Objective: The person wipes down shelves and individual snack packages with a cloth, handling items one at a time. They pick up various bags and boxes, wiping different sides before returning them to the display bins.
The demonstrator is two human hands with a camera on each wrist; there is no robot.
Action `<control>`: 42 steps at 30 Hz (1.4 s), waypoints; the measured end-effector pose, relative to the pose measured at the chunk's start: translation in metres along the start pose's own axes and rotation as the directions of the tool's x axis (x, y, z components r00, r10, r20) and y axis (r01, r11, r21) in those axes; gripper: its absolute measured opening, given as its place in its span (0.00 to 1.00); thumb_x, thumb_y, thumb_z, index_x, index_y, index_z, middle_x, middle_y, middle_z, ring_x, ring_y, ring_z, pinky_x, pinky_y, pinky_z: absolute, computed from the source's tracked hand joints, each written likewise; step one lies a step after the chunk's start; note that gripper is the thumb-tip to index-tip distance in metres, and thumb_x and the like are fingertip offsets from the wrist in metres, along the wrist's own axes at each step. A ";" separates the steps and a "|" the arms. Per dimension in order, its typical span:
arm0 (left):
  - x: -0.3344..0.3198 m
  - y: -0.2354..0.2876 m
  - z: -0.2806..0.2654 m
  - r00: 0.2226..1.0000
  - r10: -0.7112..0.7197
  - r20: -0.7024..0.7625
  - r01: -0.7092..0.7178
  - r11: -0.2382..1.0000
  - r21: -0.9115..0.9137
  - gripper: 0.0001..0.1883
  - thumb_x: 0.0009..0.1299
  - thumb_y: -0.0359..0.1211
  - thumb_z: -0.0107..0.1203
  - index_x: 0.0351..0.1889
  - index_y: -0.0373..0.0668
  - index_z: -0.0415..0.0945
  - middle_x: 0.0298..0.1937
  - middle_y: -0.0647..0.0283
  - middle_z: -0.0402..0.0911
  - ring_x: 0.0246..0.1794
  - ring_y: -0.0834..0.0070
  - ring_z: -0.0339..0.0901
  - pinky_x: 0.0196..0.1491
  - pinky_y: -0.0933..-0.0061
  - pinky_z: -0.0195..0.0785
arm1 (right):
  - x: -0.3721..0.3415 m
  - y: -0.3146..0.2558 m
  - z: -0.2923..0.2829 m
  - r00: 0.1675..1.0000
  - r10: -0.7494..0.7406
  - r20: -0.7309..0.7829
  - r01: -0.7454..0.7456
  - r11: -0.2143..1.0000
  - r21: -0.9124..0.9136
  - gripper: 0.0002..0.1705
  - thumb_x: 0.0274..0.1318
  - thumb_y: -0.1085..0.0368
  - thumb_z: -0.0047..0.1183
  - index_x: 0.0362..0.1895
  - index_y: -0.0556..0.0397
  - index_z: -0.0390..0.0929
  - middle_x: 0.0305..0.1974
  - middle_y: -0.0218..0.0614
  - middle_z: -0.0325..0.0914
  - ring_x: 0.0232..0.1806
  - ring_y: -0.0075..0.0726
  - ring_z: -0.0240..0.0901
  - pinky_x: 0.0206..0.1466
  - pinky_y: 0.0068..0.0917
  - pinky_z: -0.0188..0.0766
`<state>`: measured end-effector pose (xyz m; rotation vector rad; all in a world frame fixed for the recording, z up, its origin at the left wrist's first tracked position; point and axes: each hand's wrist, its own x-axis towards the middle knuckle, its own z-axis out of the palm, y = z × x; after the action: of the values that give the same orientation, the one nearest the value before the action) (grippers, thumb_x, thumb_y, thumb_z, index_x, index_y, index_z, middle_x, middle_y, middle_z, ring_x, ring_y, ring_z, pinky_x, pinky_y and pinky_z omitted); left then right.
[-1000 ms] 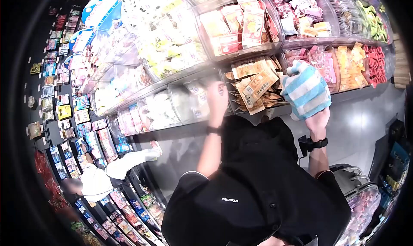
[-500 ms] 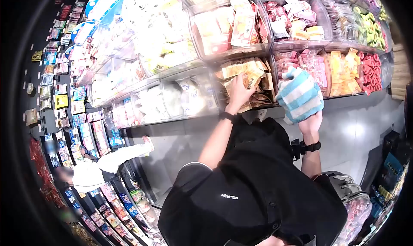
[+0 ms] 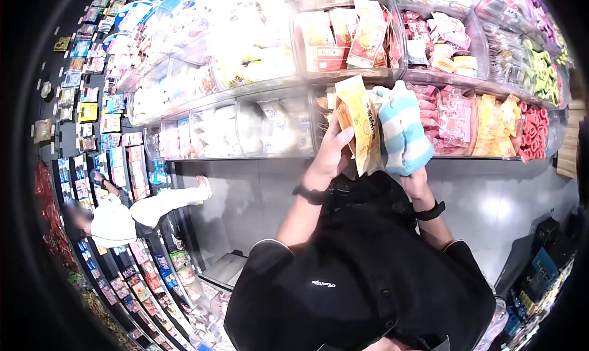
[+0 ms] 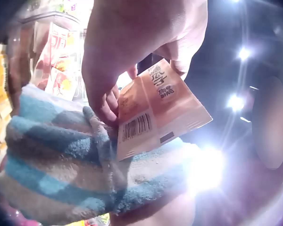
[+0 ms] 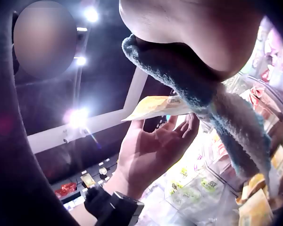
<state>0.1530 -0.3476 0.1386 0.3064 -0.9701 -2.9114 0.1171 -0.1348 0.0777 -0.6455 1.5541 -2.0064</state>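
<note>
My left hand (image 3: 331,151) pinches a yellow-orange seed packet (image 3: 362,121) upright above a bin of similar packets. In the left wrist view, the packet (image 4: 155,106) shows a barcode, its edge held between thumb and fingers. A blue-and-white striped towelling cloth (image 3: 406,133) covers the fingers of my right hand (image 3: 418,184), close beside the packet. From the right wrist, the cloth (image 5: 193,89) hangs below the right hand (image 5: 188,23), with the left hand (image 5: 151,153) and packet beneath it. The cloth hides the right fingertips.
Clear-walled bins line the display: white packets (image 3: 285,127) lie left, red-and-white packets (image 3: 368,41) behind, pink packets (image 3: 454,115) and orange ones (image 3: 494,127) to the right. At far left, a person in white (image 3: 113,219) is beside shelves of snacks.
The left hand moved right into the bin of yellow-orange packets, took one and lifted it upright. The right hand brought the cloth left, beside that packet.
</note>
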 end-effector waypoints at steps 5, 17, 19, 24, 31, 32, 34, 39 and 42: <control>-0.009 0.007 0.024 0.983 0.181 0.010 -0.175 0.928 0.328 0.38 0.63 0.26 0.56 0.69 0.44 0.48 0.64 0.58 0.61 0.62 0.70 0.62 0.63 0.66 0.56 | 0.016 -0.026 0.037 0.972 -0.184 0.143 0.214 0.949 -0.230 0.20 0.61 0.70 0.36 0.57 0.60 0.66 0.58 0.40 0.66 0.61 0.41 0.60 0.64 0.35 0.54; -0.023 -0.003 0.033 0.979 0.201 0.033 -0.189 0.834 0.518 0.28 0.72 0.26 0.43 0.69 0.35 0.48 0.68 0.58 0.57 0.67 0.72 0.57 0.67 0.72 0.48 | 0.047 -0.036 0.043 0.942 -0.276 0.193 0.324 0.898 -0.297 0.20 0.57 0.73 0.34 0.52 0.61 0.70 0.50 0.42 0.72 0.52 0.42 0.68 0.58 0.35 0.61; -0.030 -0.005 0.036 0.973 0.228 -0.035 -0.201 0.913 0.354 0.23 0.75 0.31 0.37 0.67 0.35 0.51 0.66 0.60 0.60 0.64 0.75 0.59 0.65 0.73 0.51 | 0.042 -0.052 0.051 0.901 -0.349 0.260 0.434 0.759 -0.485 0.21 0.52 0.75 0.37 0.51 0.60 0.71 0.51 0.45 0.72 0.54 0.49 0.68 0.60 0.39 0.60; -0.032 -0.009 0.023 0.990 0.080 -0.117 -0.079 0.997 0.012 0.26 0.78 0.41 0.25 0.69 0.35 0.47 0.69 0.57 0.56 0.68 0.70 0.55 0.68 0.68 0.47 | 0.023 -0.033 0.040 0.932 -0.107 0.347 0.278 0.826 -0.490 0.29 0.38 0.73 0.43 0.53 0.57 0.71 0.55 0.48 0.68 0.62 0.58 0.57 0.69 0.46 0.44; -0.041 -0.006 0.026 0.980 0.171 -0.102 -0.162 0.982 0.094 0.27 0.78 0.46 0.27 0.67 0.38 0.53 0.63 0.60 0.64 0.61 0.70 0.64 0.63 0.67 0.57 | 0.025 -0.014 0.033 0.973 -0.197 0.121 0.224 0.929 -0.294 0.22 0.43 0.77 0.39 0.45 0.59 0.74 0.45 0.39 0.75 0.48 0.42 0.71 0.54 0.32 0.65; -0.042 -0.006 0.023 0.977 0.179 -0.114 -0.166 0.980 0.113 0.28 0.77 0.47 0.27 0.67 0.36 0.51 0.64 0.58 0.63 0.62 0.69 0.64 0.63 0.67 0.57 | 0.021 -0.002 0.037 0.990 -0.138 0.009 0.138 0.980 -0.143 0.21 0.45 0.79 0.36 0.44 0.60 0.74 0.44 0.36 0.75 0.46 0.36 0.71 0.52 0.29 0.66; -0.039 -0.007 0.023 0.970 0.208 -0.128 -0.213 0.977 -0.025 0.30 0.75 0.47 0.36 0.67 0.35 0.50 0.64 0.57 0.63 0.63 0.69 0.64 0.63 0.67 0.58 | 0.014 0.018 0.031 0.994 -0.109 -0.013 0.109 0.994 -0.006 0.16 0.57 0.76 0.37 0.48 0.57 0.73 0.44 0.30 0.74 0.45 0.27 0.70 0.49 0.27 0.67; -0.046 -0.008 0.011 0.965 0.233 -0.119 -0.225 0.971 0.079 0.28 0.66 0.25 0.53 0.64 0.36 0.56 0.60 0.59 0.69 0.59 0.73 0.67 0.60 0.70 0.61 | 0.009 0.027 0.018 0.973 -0.225 0.049 0.225 0.974 -0.003 0.25 0.58 0.70 0.44 0.61 0.56 0.62 0.60 0.38 0.65 0.60 0.37 0.63 0.62 0.35 0.60; -0.045 0.002 0.026 0.954 0.206 -0.216 -0.197 0.978 0.060 0.23 0.65 0.22 0.52 0.59 0.35 0.63 0.54 0.60 0.73 0.53 0.74 0.72 0.56 0.71 0.65 | 0.014 0.010 0.030 1.000 0.002 -0.015 0.005 0.887 0.462 0.30 0.57 0.63 0.44 0.64 0.56 0.57 0.62 0.40 0.62 0.63 0.40 0.61 0.65 0.38 0.58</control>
<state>0.1921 -0.3284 0.1674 0.4911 -0.9590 -2.6109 0.1272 -0.1673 0.0759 -0.4369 1.0136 -2.2724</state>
